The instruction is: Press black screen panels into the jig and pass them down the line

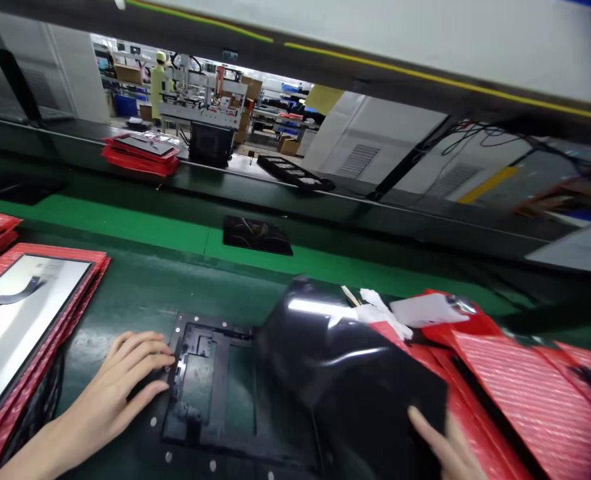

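A flat black frame (216,393) with rectangular openings and pale round dots along its border lies on the dark green bench. My left hand (132,373) rests at its left edge, fingers stretched out and holding nothing. At the lower right, my right hand (440,443) pinches the edge of a glossy black film sheet (355,373), thumb on top and the other fingers partly hidden. The film is bent and lifted, and it covers the right part of the frame. Whether its far side is still attached to the frame, I cannot tell.
Display panels (35,300) on red bubble bags are stacked at left. More red bubble bags (535,380) and white scraps (380,310) lie at right. A dark panel (256,235) sits on the green belt (185,235). Beyond are a red stack (140,153) and a distant person (158,87).
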